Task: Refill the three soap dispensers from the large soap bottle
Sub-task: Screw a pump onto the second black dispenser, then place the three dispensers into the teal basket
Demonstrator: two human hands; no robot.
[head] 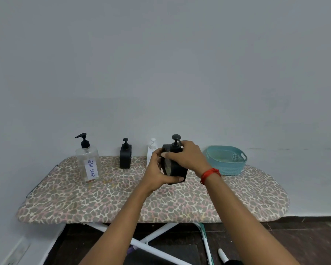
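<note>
Over ironing board [122, 203], both hands grip black dispenser [177, 169].

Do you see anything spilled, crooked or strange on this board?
No spill shows on the ironing board. The black dispenser gripped by the left hand and right hand sits tilted. Odd: the DISH SOAP bottle, the refill source, looks almost empty, with only a brownish rest at its bottom.

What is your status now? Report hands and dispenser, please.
Left hand grips black dispenser, tilted over ironing board. Right hand grips its pump, pump fitted. DISH SOAP bottle upright at left. White dispenser just behind hands.
</note>
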